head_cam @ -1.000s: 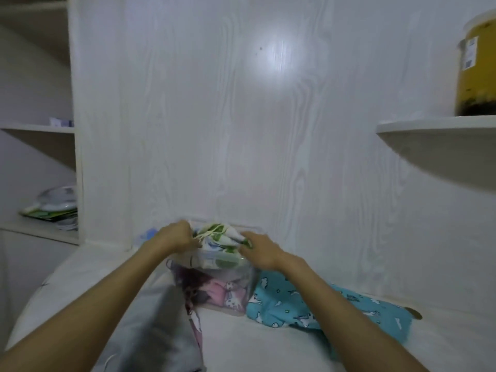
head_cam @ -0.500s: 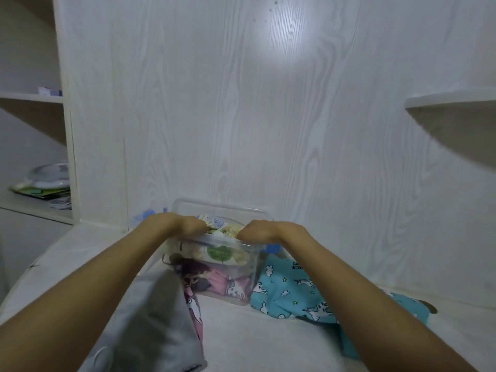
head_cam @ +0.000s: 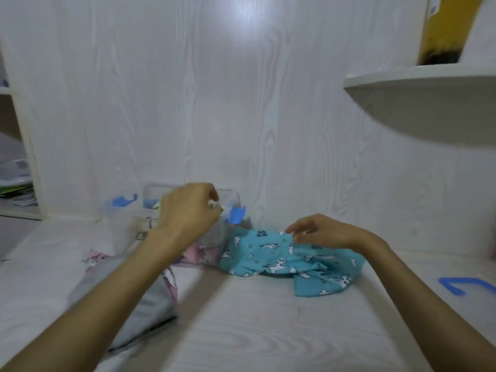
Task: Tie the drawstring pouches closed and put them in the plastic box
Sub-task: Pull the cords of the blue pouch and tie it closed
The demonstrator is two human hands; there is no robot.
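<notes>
Our left hand (head_cam: 188, 210) curled over the plastic box (head_cam: 150, 191) at the desk's back edge; our right hand (head_cam: 319, 232), fingers loose, touched the teal pouch (head_cam: 268, 259) beside it. Untied, it might spill.

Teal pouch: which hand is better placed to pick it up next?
Right. The right hand hovers directly over the teal pouch, fingertips at its top edge. The left hand is over the plastic box.
</notes>
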